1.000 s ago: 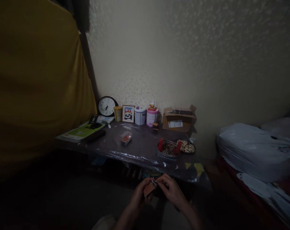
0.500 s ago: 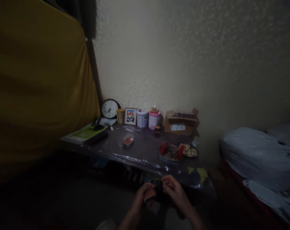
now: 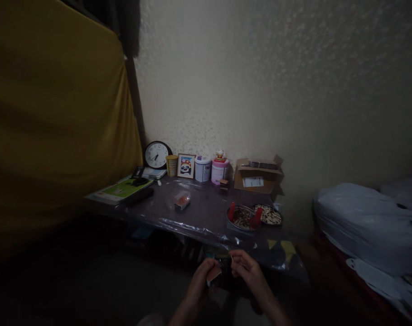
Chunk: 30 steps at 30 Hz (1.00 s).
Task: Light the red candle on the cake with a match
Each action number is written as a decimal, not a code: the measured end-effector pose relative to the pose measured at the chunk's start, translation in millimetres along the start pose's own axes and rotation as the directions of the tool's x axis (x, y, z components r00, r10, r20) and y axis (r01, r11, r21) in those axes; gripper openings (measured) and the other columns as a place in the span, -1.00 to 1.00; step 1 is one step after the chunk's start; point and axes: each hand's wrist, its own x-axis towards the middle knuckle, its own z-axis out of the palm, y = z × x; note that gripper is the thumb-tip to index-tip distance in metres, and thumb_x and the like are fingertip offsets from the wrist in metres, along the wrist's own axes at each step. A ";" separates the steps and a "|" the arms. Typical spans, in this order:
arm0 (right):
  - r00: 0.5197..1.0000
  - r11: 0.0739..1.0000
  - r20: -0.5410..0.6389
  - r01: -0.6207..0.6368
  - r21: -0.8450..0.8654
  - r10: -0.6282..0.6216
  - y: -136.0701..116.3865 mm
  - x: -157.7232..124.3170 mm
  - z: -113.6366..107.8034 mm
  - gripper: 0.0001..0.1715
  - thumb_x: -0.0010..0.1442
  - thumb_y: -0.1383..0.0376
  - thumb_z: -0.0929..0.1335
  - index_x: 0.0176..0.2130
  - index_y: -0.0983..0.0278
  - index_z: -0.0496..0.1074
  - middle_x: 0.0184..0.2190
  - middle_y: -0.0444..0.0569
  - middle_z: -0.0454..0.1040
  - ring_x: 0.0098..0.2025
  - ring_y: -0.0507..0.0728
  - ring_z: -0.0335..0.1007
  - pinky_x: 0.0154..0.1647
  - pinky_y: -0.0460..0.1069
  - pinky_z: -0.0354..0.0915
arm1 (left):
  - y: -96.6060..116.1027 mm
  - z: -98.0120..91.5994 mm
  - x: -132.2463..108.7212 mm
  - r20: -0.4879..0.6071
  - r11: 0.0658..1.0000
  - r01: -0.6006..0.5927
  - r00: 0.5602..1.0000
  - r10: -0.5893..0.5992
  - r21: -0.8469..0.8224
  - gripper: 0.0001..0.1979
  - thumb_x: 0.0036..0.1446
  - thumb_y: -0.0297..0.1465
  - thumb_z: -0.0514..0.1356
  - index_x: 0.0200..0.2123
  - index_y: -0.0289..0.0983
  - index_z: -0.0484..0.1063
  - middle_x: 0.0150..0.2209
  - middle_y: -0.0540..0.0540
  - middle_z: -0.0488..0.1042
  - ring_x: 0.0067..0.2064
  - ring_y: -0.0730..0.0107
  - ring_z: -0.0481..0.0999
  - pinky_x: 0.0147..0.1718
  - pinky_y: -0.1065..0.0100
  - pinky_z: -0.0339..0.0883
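Orange-brown card covers the small box (image 3: 213, 275), maybe a matchbox, in the left hand (image 3: 198, 281), whose fingers are curled around it. It is well in front of the pink tub (image 3: 220, 174), just past the near edge of the tabletop (image 3: 206, 203). Also in front of the pink tub, the right hand (image 3: 249, 272) is pinching one thin stick (image 3: 231, 258), held up and apart from the box. I can't see if its end is burnt. My guess is that this step is holding one stick away from its box, and the next move calls for a soft pinch, because such a thin stick could snap.

On the clock (image 3: 157, 155), far left of the pink tub, I can read the number 12. Words on the pink tub are too small to read. Right of the pink tub, a carton (image 3: 238, 182) has a white label (image 3: 253, 181), but its print is too tiny.
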 end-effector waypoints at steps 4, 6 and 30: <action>1.000 1.000 0.004 -0.029 0.003 0.029 2.9 0.1 3.5 -0.69 -0.04 0.14 0.39 -0.29 0.26 0.38 -0.51 -0.17 0.35 -0.50 0.01 0.30 -0.46 -0.08 0.21 | -2.1 1.0 2.9 0.031 0.999 -0.047 0.998 0.047 0.007 -0.70 -0.12 -0.15 0.22 -0.52 -0.28 0.35 -0.63 0.07 0.32 -0.61 0.54 0.23 -0.63 0.46 -0.05; 0.999 0.999 0.019 -0.037 0.003 0.037 2.9 -0.2 5.8 -0.68 -0.04 0.14 0.39 -0.29 0.26 0.38 -0.52 -0.17 0.35 -0.52 0.00 0.29 -0.48 -0.09 0.20 | -3.3 1.0 5.7 -0.001 0.999 -0.047 0.999 0.047 0.022 -0.65 -0.15 -0.10 0.23 -0.59 -0.28 0.32 -0.68 0.08 0.27 -0.66 0.56 0.18 -0.65 0.46 -0.08; 0.978 0.990 -0.199 -0.036 0.137 0.063 1.8 4.6 -0.5 -0.64 -0.15 0.13 0.47 -0.36 0.26 0.40 -0.56 -0.16 0.45 -0.50 0.06 0.36 -0.46 -0.08 0.27 | 8.8 4.1 -7.6 0.056 0.992 0.004 0.998 0.003 -0.128 -0.76 -0.18 -0.31 0.32 -0.37 -0.27 0.56 -0.28 -0.14 0.55 -0.20 0.24 0.44 -0.27 0.33 0.22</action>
